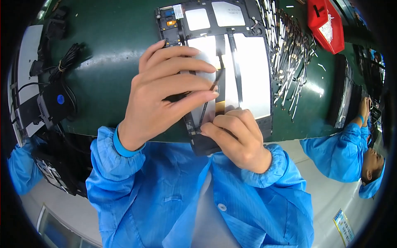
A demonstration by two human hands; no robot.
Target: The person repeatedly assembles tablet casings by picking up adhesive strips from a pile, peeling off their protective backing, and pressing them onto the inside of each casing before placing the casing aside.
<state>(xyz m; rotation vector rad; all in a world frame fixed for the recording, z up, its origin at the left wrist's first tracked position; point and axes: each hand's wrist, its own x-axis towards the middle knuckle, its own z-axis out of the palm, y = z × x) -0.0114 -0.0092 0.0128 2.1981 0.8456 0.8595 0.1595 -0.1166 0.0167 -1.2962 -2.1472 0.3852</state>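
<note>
A tablet-like device [255, 78] with a black frame and bright silver panels lies in front of me, its near end at the table edge. My left hand [165, 84] reaches over its left side, thumb and fingertips closed on a thin black flex cable [204, 110]. That cable slants down toward my right hand [240, 138], which is pinched at its lower end over the device's near part. The right fingers hide the exact grip. Another dark strip [236, 62] runs lengthwise along the silver panels. A small circuit board [170, 25] shows at the upper left corner.
Loose thin black-and-silver strips [289, 53] lie heaped right of the device. Beyond them stands a red bin [336, 39] with small white pieces. Dark panels [344, 91] are stacked farther right, near a co-worker's sleeve [335, 155]. A bundled black cable [64, 62] lies left.
</note>
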